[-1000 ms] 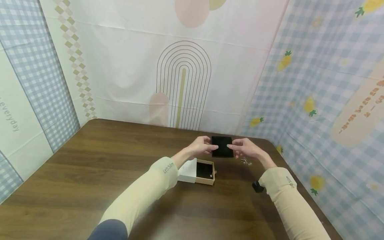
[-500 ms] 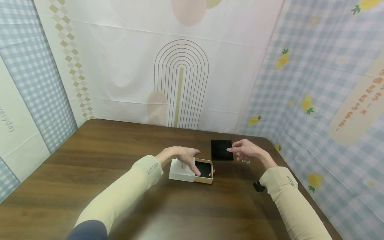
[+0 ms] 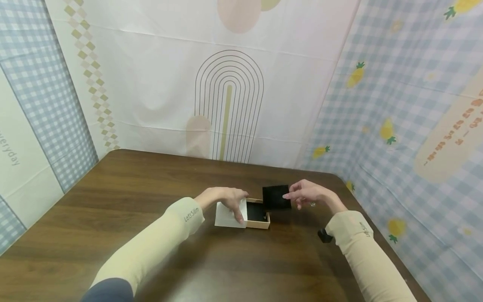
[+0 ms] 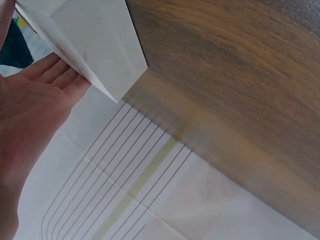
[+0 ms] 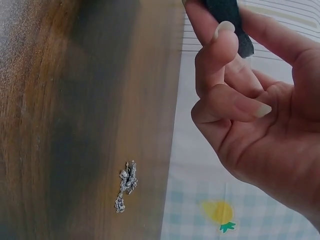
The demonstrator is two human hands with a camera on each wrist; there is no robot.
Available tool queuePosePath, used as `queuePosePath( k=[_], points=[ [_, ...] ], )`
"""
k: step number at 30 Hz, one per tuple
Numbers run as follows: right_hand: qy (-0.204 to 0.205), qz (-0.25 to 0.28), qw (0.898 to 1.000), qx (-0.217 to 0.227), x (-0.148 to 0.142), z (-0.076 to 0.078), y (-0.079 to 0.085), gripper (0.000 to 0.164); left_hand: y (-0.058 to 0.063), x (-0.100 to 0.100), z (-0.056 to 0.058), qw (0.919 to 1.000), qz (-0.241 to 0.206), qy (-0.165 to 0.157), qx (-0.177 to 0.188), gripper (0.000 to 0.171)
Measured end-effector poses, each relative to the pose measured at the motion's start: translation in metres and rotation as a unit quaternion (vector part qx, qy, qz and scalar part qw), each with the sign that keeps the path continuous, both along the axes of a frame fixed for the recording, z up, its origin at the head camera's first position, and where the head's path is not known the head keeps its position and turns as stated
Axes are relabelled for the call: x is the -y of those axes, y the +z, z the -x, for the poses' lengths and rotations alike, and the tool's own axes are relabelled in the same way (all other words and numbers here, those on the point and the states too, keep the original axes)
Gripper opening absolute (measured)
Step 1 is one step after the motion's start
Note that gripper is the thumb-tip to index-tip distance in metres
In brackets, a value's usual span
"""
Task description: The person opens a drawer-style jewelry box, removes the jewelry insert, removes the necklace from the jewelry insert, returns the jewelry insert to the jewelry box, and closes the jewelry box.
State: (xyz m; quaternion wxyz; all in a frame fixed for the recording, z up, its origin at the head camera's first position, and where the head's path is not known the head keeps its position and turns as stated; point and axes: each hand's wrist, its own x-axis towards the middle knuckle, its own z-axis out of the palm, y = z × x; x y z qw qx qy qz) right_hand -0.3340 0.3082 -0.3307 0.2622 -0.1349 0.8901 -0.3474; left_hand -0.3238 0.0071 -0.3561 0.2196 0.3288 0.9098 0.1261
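Note:
My left hand point(image 3: 231, 200) holds a white box sleeve point(image 3: 225, 218) from above, thumb on the near side; in the left wrist view its fingers lie along the sleeve's point(image 4: 100, 45) far face. A kraft-coloured drawer point(image 3: 258, 225) with a black lining sticks out of the sleeve to the right. My right hand point(image 3: 307, 193) pinches the right edge of a thin black square pad point(image 3: 276, 198), seen edge-on as a dark soft pad point(image 5: 227, 20) in the right wrist view. The pad is tilted and hangs over the drawer's back right corner, hiding part of it.
A small heap of silver chain jewellery point(image 5: 127, 182) lies on the brown wooden table point(image 3: 170, 180), mostly hidden behind the right hand in the head view. Patterned cloth point(image 3: 158, 84) hangs behind the table and along both sides.
My left hand has let go of the black pad and moved left and down onto the white sleeve. The right hand has brought the pad down and slightly left, over the drawer.

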Motion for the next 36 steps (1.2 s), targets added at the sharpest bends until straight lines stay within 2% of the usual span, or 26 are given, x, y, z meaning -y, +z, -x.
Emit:
queuePosePath(
  k=[10, 19, 27, 36],
  points=[
    [0.014, -0.010, 1.000, 0.005, 0.012, -0.002, 0.002, 0.035, 0.001, 0.000, 0.000, 1.0000, -0.001, 0.007, 0.004, 0.099],
    [0.030, -0.016, 0.999, 0.014, 0.023, 0.001, -0.003, 0.032, -0.001, 0.000, 0.000, 1.0000, -0.002, 0.007, -0.001, 0.099],
    [0.064, -0.023, 0.998, 0.007, 0.030, 0.002, -0.004, 0.029, -0.002, 0.001, 0.001, 0.9999, -0.009, 0.014, 0.000, 0.099],
    [0.062, -0.030, 0.997, 0.018, 0.037, 0.001, -0.001, 0.025, -0.004, 0.001, 0.003, 0.9998, -0.009, 0.015, -0.001, 0.097]
  ],
)
